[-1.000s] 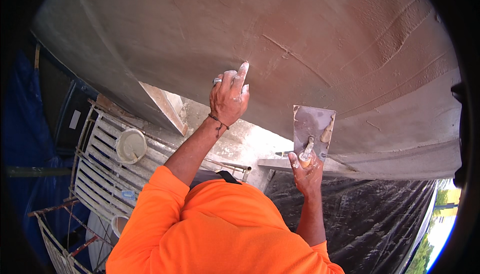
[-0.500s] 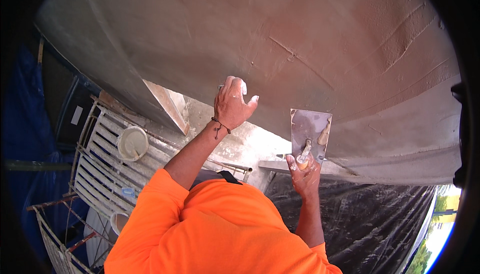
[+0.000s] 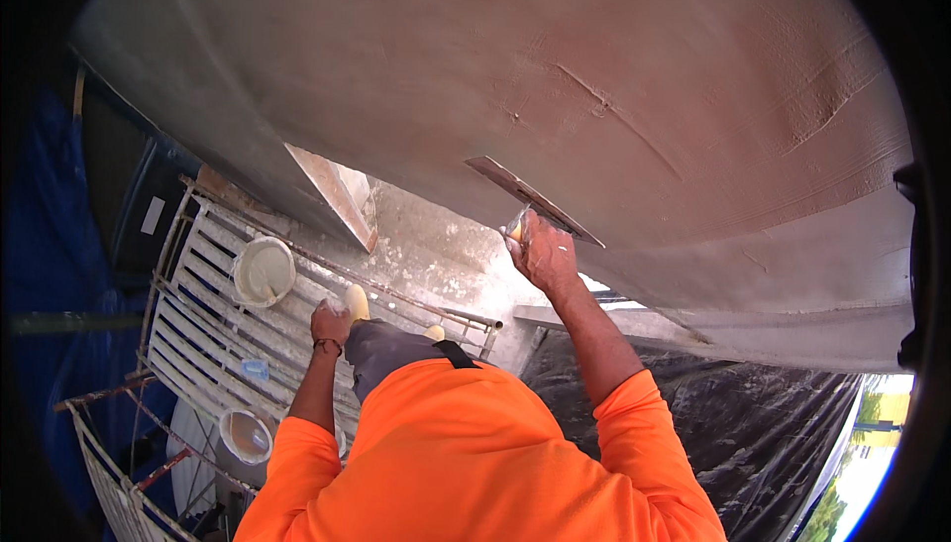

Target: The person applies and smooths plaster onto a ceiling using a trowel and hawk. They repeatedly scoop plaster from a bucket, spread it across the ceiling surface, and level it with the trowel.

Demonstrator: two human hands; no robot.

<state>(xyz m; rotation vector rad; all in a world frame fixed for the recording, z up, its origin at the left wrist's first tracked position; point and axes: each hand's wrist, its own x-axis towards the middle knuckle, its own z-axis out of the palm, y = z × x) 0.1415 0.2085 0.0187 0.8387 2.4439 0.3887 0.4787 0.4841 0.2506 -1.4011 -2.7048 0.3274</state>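
One trowel blade [image 3: 513, 183] lies beyond the right hand [image 3: 547, 253]

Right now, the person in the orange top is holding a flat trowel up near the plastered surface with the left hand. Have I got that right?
Not quite: the head view shows the flat trowel in the right hand, not the left. The orange top and plastered surface are as you say.

Right arm [image 3: 594, 334] stretches forward, fingers [image 3: 538, 229] curled; left arm [image 3: 317, 383] hangs low.
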